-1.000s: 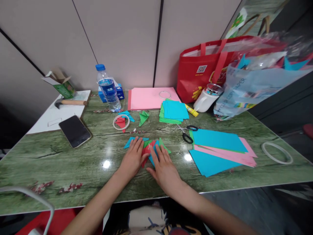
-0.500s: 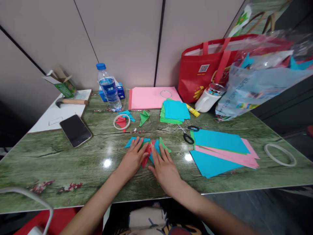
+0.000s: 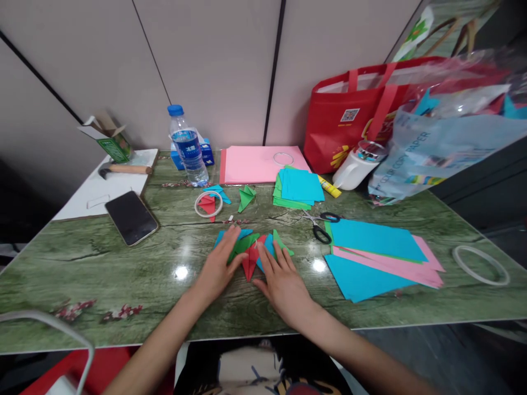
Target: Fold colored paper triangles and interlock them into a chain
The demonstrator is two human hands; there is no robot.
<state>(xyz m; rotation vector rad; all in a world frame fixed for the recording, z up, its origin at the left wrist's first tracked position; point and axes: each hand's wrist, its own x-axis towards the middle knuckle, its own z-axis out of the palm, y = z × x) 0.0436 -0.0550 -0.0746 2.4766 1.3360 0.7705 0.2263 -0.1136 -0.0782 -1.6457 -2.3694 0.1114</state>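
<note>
Several folded paper pieces lie in a row between and under my hands: a red piece (image 3: 250, 263) in the middle, a green piece (image 3: 240, 248) to its left, and a blue one and a light green one (image 3: 283, 244) to its right. My left hand (image 3: 218, 269) rests over the left end of the row on a blue piece (image 3: 242, 232), fingers extended and thumb apart. My right hand (image 3: 283, 280) lies flat with spread fingers on the blue piece (image 3: 268, 242) beside the red one. Neither hand visibly grips anything.
Tape roll (image 3: 208, 204), green folded piece (image 3: 246, 198), square papers (image 3: 302, 185) and scissors (image 3: 321, 226) lie beyond my hands. Coloured sheets (image 3: 374, 238) are to the right, a phone (image 3: 132, 218) to the left. Behind stand a bottle (image 3: 190, 148), mug (image 3: 356, 167) and red bag (image 3: 329, 131).
My left hand has shifted left off the middle, uncovering the green piece and more of the red one. My right hand stays on the blue piece. The view has moved slightly.
</note>
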